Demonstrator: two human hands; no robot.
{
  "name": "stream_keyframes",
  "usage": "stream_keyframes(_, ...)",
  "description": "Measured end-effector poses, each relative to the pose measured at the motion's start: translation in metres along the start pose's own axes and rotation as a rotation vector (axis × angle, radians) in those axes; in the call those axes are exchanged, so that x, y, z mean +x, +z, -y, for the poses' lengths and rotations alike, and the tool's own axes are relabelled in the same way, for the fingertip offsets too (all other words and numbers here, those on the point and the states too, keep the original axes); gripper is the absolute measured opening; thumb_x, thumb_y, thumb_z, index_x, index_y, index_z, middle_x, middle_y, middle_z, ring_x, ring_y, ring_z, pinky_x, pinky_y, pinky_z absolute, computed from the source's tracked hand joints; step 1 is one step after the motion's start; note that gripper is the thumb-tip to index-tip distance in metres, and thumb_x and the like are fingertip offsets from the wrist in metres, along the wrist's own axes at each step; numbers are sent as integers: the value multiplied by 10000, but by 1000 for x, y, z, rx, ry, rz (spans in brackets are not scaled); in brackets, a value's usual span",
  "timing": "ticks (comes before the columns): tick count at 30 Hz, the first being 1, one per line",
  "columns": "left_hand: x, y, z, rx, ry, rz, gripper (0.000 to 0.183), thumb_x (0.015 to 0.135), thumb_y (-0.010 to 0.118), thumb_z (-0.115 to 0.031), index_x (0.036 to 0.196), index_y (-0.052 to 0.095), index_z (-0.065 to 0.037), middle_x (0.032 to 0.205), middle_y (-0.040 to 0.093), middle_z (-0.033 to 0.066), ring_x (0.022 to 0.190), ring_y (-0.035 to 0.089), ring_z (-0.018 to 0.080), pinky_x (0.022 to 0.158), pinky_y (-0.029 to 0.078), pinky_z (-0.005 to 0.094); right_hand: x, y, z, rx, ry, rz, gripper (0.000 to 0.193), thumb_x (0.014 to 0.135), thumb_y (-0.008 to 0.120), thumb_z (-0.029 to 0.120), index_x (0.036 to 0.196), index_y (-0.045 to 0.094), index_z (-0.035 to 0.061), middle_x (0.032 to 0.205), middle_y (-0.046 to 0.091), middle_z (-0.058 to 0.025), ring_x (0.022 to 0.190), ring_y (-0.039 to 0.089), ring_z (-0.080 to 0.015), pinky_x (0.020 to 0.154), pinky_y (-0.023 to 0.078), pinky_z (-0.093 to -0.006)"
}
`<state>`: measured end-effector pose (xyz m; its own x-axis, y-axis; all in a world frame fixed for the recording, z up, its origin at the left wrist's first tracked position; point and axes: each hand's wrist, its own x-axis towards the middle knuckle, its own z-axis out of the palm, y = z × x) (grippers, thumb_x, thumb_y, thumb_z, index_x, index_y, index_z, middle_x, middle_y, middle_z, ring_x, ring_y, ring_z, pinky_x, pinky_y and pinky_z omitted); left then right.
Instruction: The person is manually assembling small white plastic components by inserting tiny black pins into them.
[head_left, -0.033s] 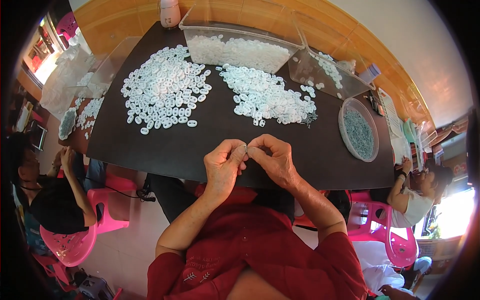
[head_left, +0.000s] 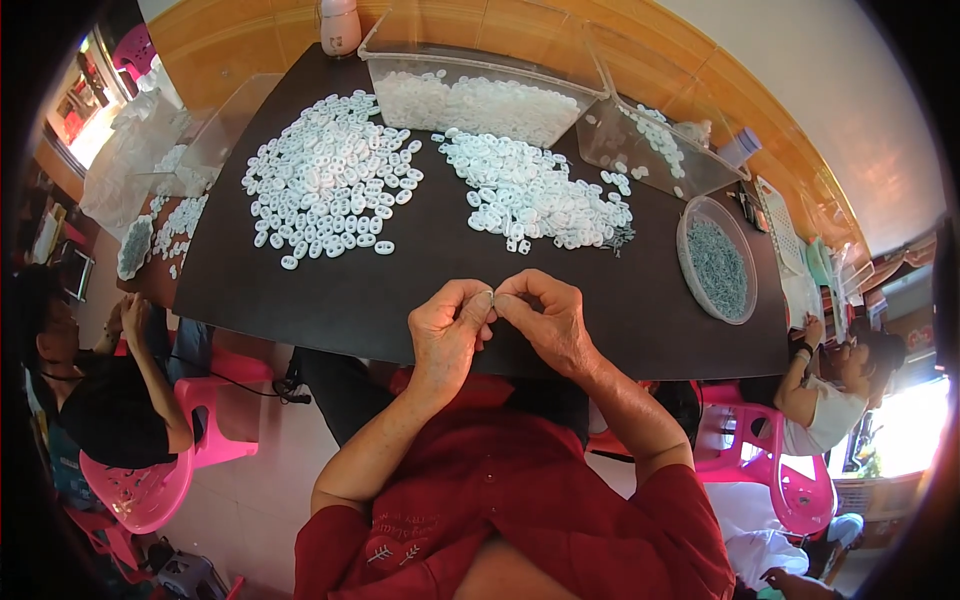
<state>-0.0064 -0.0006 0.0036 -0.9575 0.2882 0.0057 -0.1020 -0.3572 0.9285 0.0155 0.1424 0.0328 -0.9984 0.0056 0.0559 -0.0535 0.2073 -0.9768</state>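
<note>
Above the near edge of the dark table [head_left: 300, 300], my left hand [head_left: 447, 325] and my right hand [head_left: 548, 318] meet fingertip to fingertip. Both are closed in a pinch. A small pale bit shows between the tips, too hidden to name. Beyond them to the left spreads a pile of white oval plastic pieces with two holes [head_left: 330, 170]. Another heap of white oval pieces [head_left: 540, 190] lies straight ahead, with a few small grey-green parts [head_left: 621, 237] at its right end. On the right stands a round clear tub [head_left: 738, 316] full of small grey-green parts [head_left: 718, 265].
At the back stand a large clear bin [head_left: 480, 62] of white pieces and a smaller clear bin [head_left: 630, 165] holding some. A pink bottle [head_left: 340, 28] is at the far left corner. People sit on the left [head_left: 120, 400] and the right [head_left: 835, 395], by pink chairs [head_left: 228, 395].
</note>
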Motion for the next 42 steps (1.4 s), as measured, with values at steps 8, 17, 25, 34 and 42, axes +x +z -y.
stream_keyframes(8, 0, -1, 7, -71, -15, -11, 97, 899, 561, -56, 905, 605, 31, 727, 586, 43, 555, 505, 72, 470, 418, 198, 0, 3, -13, -12, 1, 3, 78, 870, 568, 57, 875, 588, -19, 776, 615, -34, 725, 548, -61, 636, 439, -206)
stream_keyframes(17, 9, -10, 4, -142, 58, -73, 107, 904, 563, -79, 927, 599, 20, 719, 591, 50, 553, 521, 66, 462, 416, 193, 43, -27, -11, -438, -277, -248, 125, 833, 605, 33, 942, 662, 14, 784, 610, -50, 726, 554, -110, 661, 447, -246)
stream_keyframes(25, 10, -14, 8, -142, 57, -61, 116, 904, 568, -91, 940, 598, 15, 732, 595, 47, 559, 521, 62, 478, 418, 191, 70, -42, -24, -962, -652, -283, 211, 689, 650, -23, 864, 671, 93, 728, 565, -61, 716, 528, -253, 606, 425, -357)
stream_keyframes(34, 9, -15, 7, -131, 49, -72, 126, 894, 574, -82, 932, 596, 35, 733, 603, 79, 553, 531, 91, 487, 431, 212, 74, -44, -28, -1100, -732, -133, 224, 647, 601, -54, 818, 635, 87, 730, 514, -75, 712, 494, -253, 602, 398, -354)
stream_keyframes(42, 7, -15, 8, -133, 47, -55, 118, 904, 567, -92, 956, 597, 10, 748, 596, 39, 578, 521, 57, 501, 418, 188, 80, -45, -34, -1247, -811, -82, 132, 609, 571, -20, 694, 491, 40, 710, 457, -96, 709, 448, -254, 645, 379, -354)
